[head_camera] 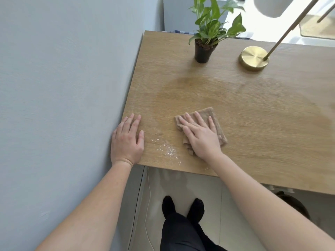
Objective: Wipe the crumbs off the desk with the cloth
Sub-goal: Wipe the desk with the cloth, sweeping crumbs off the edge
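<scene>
Cloth [207, 113] is being pressed under the spread right hand [199, 135], left hand [126, 142] laid flat. Crumbs [168, 151] at its eight o'clock are likely being swept next.

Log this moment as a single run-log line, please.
right hand flat on cloth | left hand flat on desk | crumbs between hands, near front edge

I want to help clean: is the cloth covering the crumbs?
No, the crumbs lie bare on the desk between the left hand and the cloth.

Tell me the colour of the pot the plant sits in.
Black: the pot is plain black, with no pattern visible. The head view, the only one, shows it at the desk's far side.
</scene>
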### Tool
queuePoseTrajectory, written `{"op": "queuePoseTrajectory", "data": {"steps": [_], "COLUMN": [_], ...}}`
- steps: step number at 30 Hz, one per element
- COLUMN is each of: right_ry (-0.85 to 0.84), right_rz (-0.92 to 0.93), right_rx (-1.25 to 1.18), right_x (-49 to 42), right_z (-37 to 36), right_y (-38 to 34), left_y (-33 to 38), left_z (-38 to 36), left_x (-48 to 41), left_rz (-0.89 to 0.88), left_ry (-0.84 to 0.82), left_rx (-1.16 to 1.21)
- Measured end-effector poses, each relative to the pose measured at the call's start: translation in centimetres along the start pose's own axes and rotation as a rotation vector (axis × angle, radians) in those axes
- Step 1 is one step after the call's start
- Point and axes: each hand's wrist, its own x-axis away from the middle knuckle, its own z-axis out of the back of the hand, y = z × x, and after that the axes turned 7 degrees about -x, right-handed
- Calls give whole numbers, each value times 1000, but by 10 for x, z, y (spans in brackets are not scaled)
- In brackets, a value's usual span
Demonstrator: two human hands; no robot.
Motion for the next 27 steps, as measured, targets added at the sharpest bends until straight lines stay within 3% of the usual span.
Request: {"op": "queuePoseTrajectory", "data": {"steps": [3, 6, 10, 14, 17, 21, 24, 27], "right_ry": [-161, -229, -156, 65, -22, -127, -35, 156], "right_rz": [202, 312, 127, -176, -26, 190, 3, -261], "right_rx": [25, 95, 95, -26, -8, 118, 93, -5], "right_x": [44, 98, 99, 57, 61, 122, 130, 85], "right_z": [-25, -15, 24, -5, -32, -21, 15, 28], "right_y": [-20, 11, 59, 12, -23, 16, 65, 62], "left_y": [1, 2, 1, 0, 1, 0, 1, 0], "left_z": [0, 2, 1, 1, 1, 1, 0, 0], "left_x": [0, -1, -1, 1, 0, 1, 0, 0], "left_rz": [0, -1, -2, -5, -6, -10, -12, -13], "left_ry": [2, 3, 5, -6, -1, -6, -4, 0], "left_rx": [0, -9, -20, -20, -14, -13, -12, -16]}}
